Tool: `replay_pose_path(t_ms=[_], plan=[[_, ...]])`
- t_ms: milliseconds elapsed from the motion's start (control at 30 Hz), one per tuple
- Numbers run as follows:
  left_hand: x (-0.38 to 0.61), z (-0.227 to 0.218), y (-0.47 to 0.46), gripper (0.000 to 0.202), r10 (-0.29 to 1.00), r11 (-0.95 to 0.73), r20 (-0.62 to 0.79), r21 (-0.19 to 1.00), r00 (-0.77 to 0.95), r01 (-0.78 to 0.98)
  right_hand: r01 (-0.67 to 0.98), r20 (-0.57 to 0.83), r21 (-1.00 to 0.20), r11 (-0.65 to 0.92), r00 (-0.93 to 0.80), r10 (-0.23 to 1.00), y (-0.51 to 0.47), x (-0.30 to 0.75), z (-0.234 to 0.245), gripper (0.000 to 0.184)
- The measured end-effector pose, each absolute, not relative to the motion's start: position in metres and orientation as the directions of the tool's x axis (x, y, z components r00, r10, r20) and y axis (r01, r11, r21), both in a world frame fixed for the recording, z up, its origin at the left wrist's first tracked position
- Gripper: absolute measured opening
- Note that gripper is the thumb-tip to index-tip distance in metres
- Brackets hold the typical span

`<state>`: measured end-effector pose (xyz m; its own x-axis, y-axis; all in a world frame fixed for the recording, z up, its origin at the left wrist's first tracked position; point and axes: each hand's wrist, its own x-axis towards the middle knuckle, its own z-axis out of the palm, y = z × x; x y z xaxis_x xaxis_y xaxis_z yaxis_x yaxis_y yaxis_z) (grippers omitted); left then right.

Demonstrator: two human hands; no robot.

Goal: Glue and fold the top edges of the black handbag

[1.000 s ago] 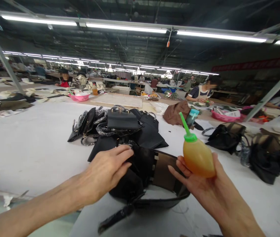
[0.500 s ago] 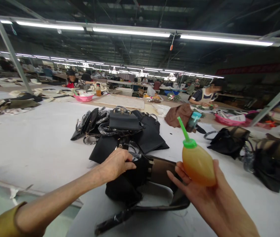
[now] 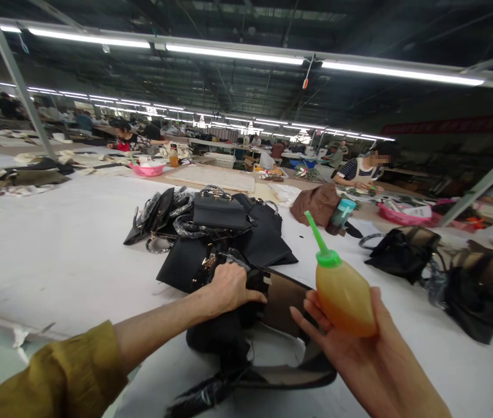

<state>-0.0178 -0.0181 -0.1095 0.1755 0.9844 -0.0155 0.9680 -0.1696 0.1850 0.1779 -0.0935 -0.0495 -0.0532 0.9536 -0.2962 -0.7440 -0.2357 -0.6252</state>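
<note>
My right hand (image 3: 359,354) holds an orange squeeze bottle (image 3: 344,296) with a green cap and a long green nozzle, tilted up and to the left. My left hand (image 3: 229,287) is closed on the upper edge of an open black bag (image 3: 246,331) that lies on the white table (image 3: 55,261) just in front of me. The bag shows a brown inner panel (image 3: 283,299), and its plastic-wrapped strap (image 3: 207,392) trails toward me. A mustard sleeve covers my left forearm.
A pile of black handbags (image 3: 220,223) with wrapped handles lies behind the open bag. More dark bags (image 3: 407,247) sit at the right, a brown cloth (image 3: 316,203) and a teal cup (image 3: 342,212) beyond. Other people work at far tables, beside pink trays (image 3: 146,169).
My left hand went from resting open on the bag to gripping its upper edge, reaching farther forward. The bottle in my right hand shifted slightly left.
</note>
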Motion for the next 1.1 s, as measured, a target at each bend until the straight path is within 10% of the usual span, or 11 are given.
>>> replay_pose_path(t_ms=[300,733,933,1100], plan=[[0.001,-0.130,-0.014,0.045,0.997,-0.059,-0.029,0.301,0.071,0.952,-0.724,-0.298,-0.643,-0.250,-0.064,0.952,-0.096,0.180,-0.050,0.031],[-0.011,-0.162,-0.017,0.028,0.989,-0.092,0.047,0.940,0.143,0.329,-0.811,-0.381,-0.535,-0.236,-0.018,0.925,-0.097,0.182,-0.043,0.035],[-0.010,-0.131,0.001,0.023,0.983,-0.059,0.013,0.969,0.185,0.241,-0.853,-0.412,-0.495,-0.168,0.060,0.909,-0.107,0.203,-0.033,0.042],[-0.002,-0.071,0.015,0.023,0.822,-0.248,0.002,0.901,0.569,0.356,-0.760,-0.407,-0.639,-0.118,0.205,0.890,-0.128,0.234,-0.031,0.052]])
